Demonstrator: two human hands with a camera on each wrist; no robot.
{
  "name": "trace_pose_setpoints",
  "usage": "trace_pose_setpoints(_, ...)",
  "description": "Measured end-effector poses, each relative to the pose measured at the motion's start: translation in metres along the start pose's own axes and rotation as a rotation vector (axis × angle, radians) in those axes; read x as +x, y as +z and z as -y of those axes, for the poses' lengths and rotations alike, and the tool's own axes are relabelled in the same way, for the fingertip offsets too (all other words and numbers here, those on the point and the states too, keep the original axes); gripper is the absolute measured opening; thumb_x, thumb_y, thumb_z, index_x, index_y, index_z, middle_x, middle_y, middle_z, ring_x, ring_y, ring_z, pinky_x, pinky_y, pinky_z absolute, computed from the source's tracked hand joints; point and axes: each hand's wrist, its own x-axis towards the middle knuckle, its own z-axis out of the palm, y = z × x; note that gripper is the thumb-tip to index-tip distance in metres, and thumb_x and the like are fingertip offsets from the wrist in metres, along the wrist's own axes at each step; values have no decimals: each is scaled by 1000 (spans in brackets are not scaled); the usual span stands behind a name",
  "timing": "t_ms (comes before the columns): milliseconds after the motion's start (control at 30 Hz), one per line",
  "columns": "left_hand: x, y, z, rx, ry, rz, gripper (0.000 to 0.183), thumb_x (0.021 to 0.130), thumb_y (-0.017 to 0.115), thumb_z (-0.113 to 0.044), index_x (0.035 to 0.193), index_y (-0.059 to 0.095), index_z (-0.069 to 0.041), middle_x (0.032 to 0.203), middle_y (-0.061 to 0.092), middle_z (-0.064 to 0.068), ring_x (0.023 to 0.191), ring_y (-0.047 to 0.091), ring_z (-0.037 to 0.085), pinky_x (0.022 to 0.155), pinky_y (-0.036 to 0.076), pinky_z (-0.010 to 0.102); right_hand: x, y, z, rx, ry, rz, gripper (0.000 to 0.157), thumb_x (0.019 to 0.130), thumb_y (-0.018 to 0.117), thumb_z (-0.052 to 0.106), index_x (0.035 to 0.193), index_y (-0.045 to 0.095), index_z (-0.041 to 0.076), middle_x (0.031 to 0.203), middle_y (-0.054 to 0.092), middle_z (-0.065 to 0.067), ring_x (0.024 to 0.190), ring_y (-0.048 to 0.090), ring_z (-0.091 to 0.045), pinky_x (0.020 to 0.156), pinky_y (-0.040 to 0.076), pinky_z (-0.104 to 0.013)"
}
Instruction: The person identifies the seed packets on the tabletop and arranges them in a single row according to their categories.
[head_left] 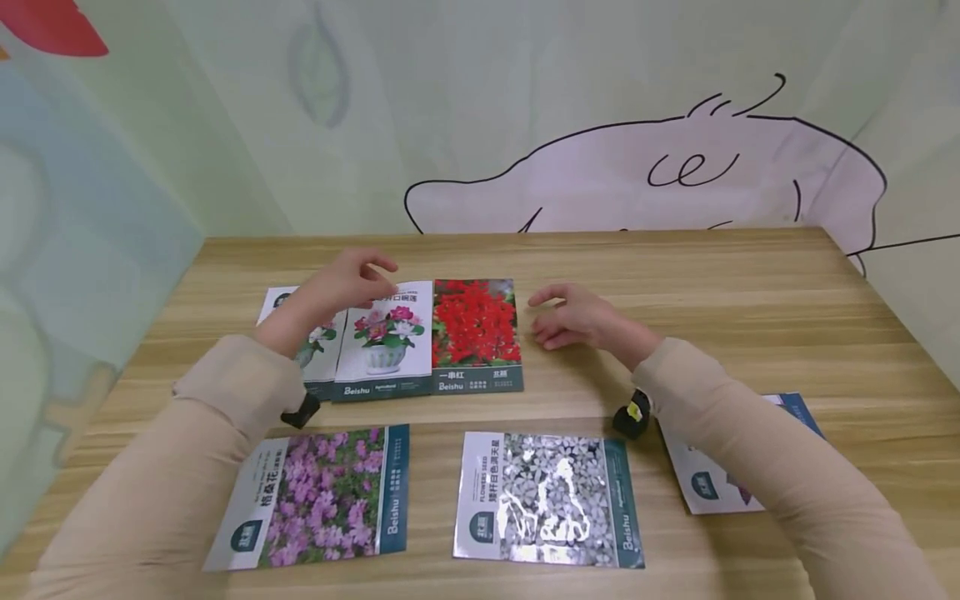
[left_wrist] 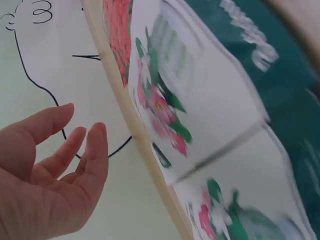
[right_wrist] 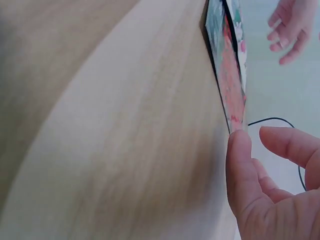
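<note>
My left hand (head_left: 350, 282) hovers over the upper part of two white seed packets, its fingers loosely bent around nothing. The nearer of these, a packet with a potted pink flower (head_left: 386, 342), overlaps a similar packet (head_left: 322, 354) on its left. To its right lies a red flower seed packet (head_left: 477, 333), edge against it. Just right of the red packet is my right hand (head_left: 573, 318), with thumb and fingers apart and nothing between them. In the right wrist view its fingertips (right_wrist: 240, 142) appear close to the red packet's end.
Nearer on the wooden table (head_left: 600, 250) lie a purple flower packet (head_left: 322, 496) at left and a glossy white flower packet (head_left: 555, 500) in the middle. Another packet (head_left: 712, 475) is partly hidden under the right forearm. A wall with a line drawing (head_left: 637, 183) stands behind the table.
</note>
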Motion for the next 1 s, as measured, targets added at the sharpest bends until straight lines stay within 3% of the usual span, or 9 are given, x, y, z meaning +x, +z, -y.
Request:
trace_pose_setpoints(133, -23, -15, 22, 66, -27, -8, 48, 93, 56, -23, 133, 42, -1, 122, 47, 23, 102, 53, 36, 87, 48, 45, -6, -5, -1, 27, 3, 29, 44, 89, 53, -6, 131, 39, -4, 83, 62, -13, 65, 61, -17, 59, 55, -26)
trace_pose_setpoints(267, -43, -28, 48, 81, -33, -29, 48, 93, 56, -21, 131, 42, 4, 119, 48, 26, 98, 54, 33, 79, 52, 36, -14, -6, -4, 58, 20, 32, 43, 89, 52, -5, 131, 40, -5, 88, 64, -14, 67, 63, -17, 61, 55, -27)
trace_pose_setpoints(533, -96, -53, 87, 91, -111, -46, 56, 94, 55, -26, 135, 35, 7, 119, 45, 28, 100, 52, 33, 78, 54, 39, -30, 6, -9, 106, 61, 75, 46, 88, 53, -7, 132, 41, -4, 89, 65, -13, 72, 64, -19, 65, 56, -29)
trace_pose_setpoints(767, -125, -58, 122, 48, -186, 67, 56, 93, 58, -23, 130, 37, 14, 108, 57, 18, 89, 58, 16, 76, 55, 38, -40, 25, -11, 135, 79, 105, 43, 88, 56, -4, 129, 45, -5, 86, 66, -13, 69, 65, -19, 65, 56, -31)
trace_pose_setpoints(1000, -141, -54, 137, -9, -270, 227, 55, 93, 58, -26, 124, 42, 16, 102, 63, 10, 90, 61, 17, 78, 54, 40, -46, 54, -14, 128, 138, 173, 39, 88, 57, -3, 127, 49, -2, 99, 67, -18, 73, 67, -20, 66, 56, -31)
